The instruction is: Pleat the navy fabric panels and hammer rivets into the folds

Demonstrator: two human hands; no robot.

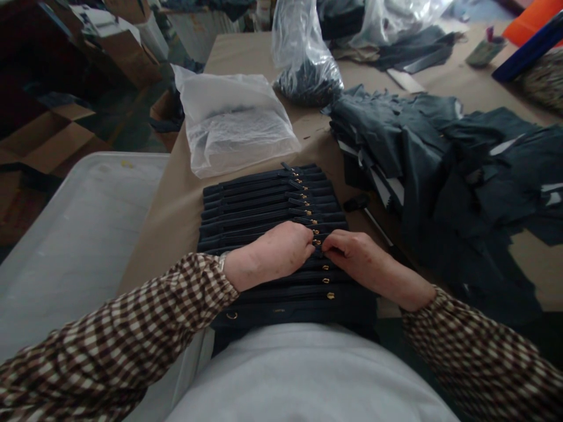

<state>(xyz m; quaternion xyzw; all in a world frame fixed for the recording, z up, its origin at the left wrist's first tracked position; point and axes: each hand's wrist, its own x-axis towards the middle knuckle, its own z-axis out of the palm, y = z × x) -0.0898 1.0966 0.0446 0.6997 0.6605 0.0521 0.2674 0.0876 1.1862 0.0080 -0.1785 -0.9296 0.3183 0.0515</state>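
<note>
A row of dark navy zippered pouches point(253, 196) lies overlapped like shingles in front of me. Gold zipper sliders line their right side; the farther ones carry dark pull tabs point(299, 202), while the nearer ones show only gold metal. My left hand point(281, 249) is closed in a pinch just left of a gold zipper slider point(316, 241). From the right, my right hand point(363, 258) pinches close beside the same slider, fingertips almost meeting the left ones. Whatever lies between the fingers of each hand is hidden. The nearest pouch point(259, 315) has a gold ring.
Behind the pouches lies a translucent plastic bag point(237, 129). A clear bag of small dark pieces point(310, 82) stands farther back. Dark fabric pieces point(422, 135) are heaped at right, near a black-handled tool point(357, 203). A white bin point(79, 234) and cardboard boxes point(48, 140) stand left.
</note>
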